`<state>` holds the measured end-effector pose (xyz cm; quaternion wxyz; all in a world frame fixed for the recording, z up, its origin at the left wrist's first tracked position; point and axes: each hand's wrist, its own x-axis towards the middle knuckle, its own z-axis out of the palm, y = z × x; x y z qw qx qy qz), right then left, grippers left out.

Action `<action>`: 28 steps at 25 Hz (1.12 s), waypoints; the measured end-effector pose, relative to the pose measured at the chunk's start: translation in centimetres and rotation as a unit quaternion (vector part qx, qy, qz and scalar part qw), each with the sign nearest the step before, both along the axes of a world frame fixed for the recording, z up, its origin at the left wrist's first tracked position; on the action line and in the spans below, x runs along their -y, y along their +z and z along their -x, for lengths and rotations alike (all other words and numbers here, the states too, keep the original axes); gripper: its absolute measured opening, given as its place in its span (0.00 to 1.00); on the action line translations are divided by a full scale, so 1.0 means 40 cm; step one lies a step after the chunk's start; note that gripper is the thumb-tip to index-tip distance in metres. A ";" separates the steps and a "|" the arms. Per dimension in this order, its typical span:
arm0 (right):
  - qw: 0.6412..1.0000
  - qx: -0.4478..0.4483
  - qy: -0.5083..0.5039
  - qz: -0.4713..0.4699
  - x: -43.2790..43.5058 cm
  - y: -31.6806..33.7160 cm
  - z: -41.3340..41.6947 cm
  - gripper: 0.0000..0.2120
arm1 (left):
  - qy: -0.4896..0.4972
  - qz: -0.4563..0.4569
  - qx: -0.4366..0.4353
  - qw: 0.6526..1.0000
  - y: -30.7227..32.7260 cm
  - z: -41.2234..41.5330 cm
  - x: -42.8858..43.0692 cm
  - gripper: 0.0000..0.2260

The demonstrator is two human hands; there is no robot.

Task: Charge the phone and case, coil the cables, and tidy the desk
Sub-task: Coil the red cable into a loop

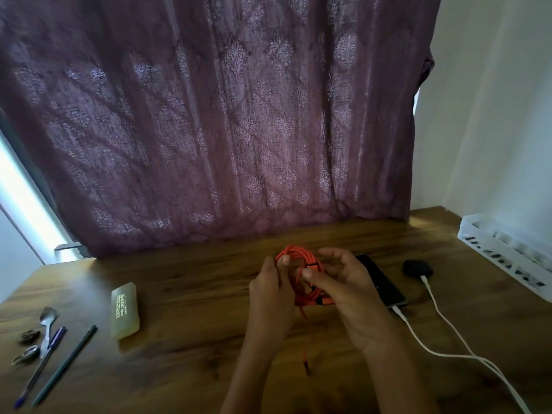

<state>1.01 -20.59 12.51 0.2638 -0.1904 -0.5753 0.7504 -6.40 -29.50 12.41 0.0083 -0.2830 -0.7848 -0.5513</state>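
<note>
While left hand (270, 297) and right hand (343, 291) pinch-grip one orange cable (294, 258), right of it sit one phone (385, 282), one case (417, 268), two white cables (426, 282).

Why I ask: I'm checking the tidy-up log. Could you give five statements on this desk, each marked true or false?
1. The left hand and the right hand both hold the orange cable. True.
2. A white cable is plugged into the phone. True.
3. The case is unplugged. False: a second white cable is plugged into it.
4. The pens lie right of the phone. False: they lie at the left end of the desk.
5. The spoon lies in the basket. False: it lies on the desk by the pens.
</note>
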 end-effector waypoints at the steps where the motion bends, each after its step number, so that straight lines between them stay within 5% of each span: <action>1: 0.998 -0.017 0.025 0.060 -0.006 -0.007 0.002 0.20 | -0.006 -0.004 -0.007 1.000 0.005 0.000 0.002 0.13; 4: 0.969 -0.067 0.113 0.207 -0.017 -0.023 0.006 0.27 | -0.018 -0.013 -0.030 0.999 0.017 0.004 0.002 0.13; 6: 0.966 -0.080 0.122 0.215 -0.016 -0.024 0.012 0.23 | -0.011 -0.017 -0.031 0.999 0.016 0.012 -0.003 0.13; 9: 0.999 -0.022 -0.018 0.015 -0.005 -0.018 0.023 0.11 | 0.026 -0.052 0.002 0.998 0.009 0.020 -0.008 0.12; 11: 0.981 -0.022 -0.126 -0.146 0.005 -0.007 0.022 0.08 | 0.053 -0.077 0.011 0.996 0.006 0.025 -0.008 0.12; 16: 0.937 0.073 -0.105 -0.326 0.041 0.009 0.027 0.11 | 0.046 -0.103 -0.015 0.993 0.015 0.018 -0.002 0.12; 19: 0.966 0.064 -0.073 -0.240 0.049 0.022 0.023 0.04 | 0.023 -0.096 -0.032 0.995 0.014 0.016 0.008 0.11; 23: 0.995 0.076 -0.067 -0.026 0.046 0.043 0.016 0.10 | 0.032 -0.040 -0.132 0.990 -0.003 0.019 0.023 0.13; 28: 0.997 0.002 0.018 0.070 0.020 0.082 -0.029 0.13 | 0.072 -0.037 -0.161 0.984 -0.021 0.020 0.032 0.11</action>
